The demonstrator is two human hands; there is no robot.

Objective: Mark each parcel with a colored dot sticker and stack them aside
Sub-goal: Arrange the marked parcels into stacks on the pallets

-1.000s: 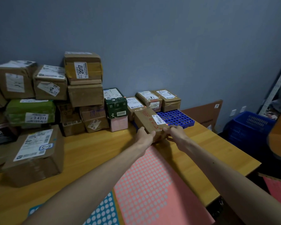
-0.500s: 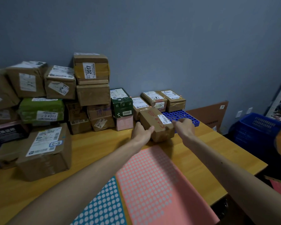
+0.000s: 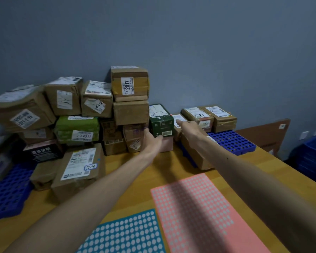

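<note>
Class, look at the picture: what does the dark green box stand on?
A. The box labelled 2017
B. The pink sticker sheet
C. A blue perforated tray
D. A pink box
D: the dark green box sits directly on top of a pink box, with the left hand reaching to their front and the right hand beside the green box.

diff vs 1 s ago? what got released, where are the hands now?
Both hands let go of the long brown cardboard parcel, which now lies on the wooden table beside the blue perforated tray. The left hand and right hand reached forward to either side of the dark green box. The parcel stacks and the pink dot-sticker sheet are unchanged.
</note>
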